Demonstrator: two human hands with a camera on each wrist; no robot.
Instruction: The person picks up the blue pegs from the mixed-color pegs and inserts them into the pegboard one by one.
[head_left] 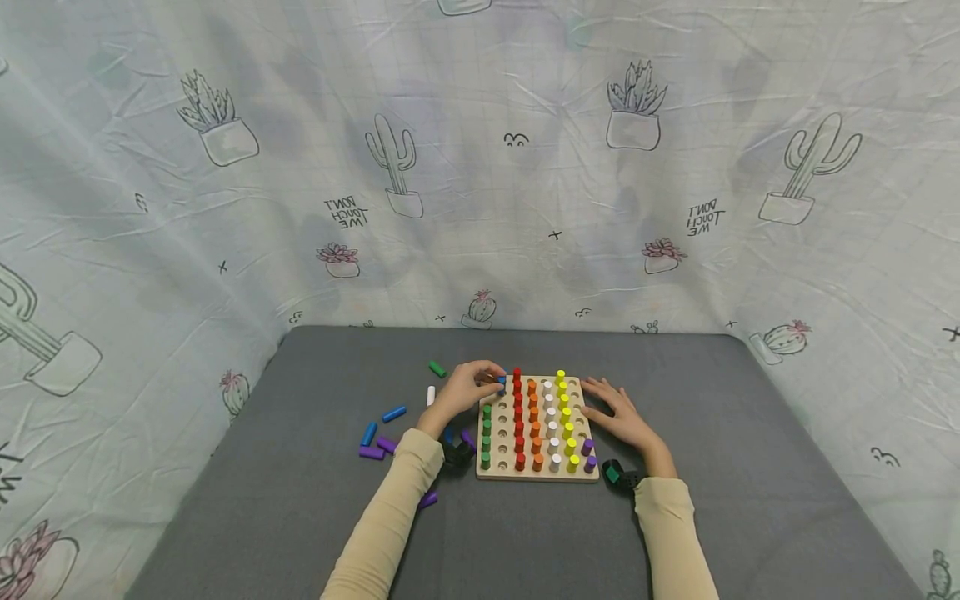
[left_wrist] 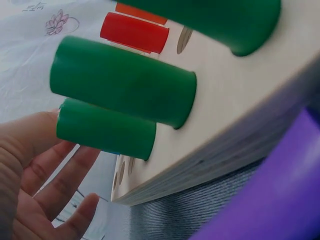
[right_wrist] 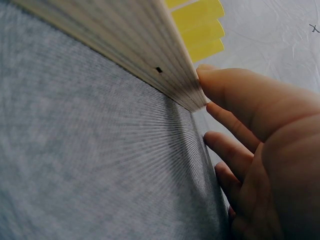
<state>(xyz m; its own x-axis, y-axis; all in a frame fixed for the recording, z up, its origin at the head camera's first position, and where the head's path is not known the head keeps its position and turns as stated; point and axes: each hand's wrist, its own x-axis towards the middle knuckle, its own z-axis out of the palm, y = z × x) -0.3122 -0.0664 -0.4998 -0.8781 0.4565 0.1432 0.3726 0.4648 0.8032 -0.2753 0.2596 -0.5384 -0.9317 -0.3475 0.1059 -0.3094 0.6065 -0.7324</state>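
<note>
A wooden pegboard (head_left: 536, 477) carries rows of coloured pegs. At the far end of its second column, my left hand (head_left: 467, 387) pinches a blue peg (head_left: 502, 383) between thumb and fingers. Whether that peg sits in its hole cannot be told; green pegs (left_wrist: 125, 85) mostly hide it in the left wrist view. My right hand (head_left: 621, 419) lies along the board's right side with fingers spread, the thumb against the board edge (right_wrist: 175, 65) in the right wrist view. It holds nothing.
Left of the board lie loose pegs: blue ones (head_left: 393, 413), purple ones (head_left: 371, 453), a white peg (head_left: 431, 396) and a green peg (head_left: 437, 368). Red pegs (head_left: 519, 445) and yellow pegs (head_left: 572, 447) stand in the board. A patterned curtain (head_left: 480, 208) hangs behind the grey table (head_left: 525, 550).
</note>
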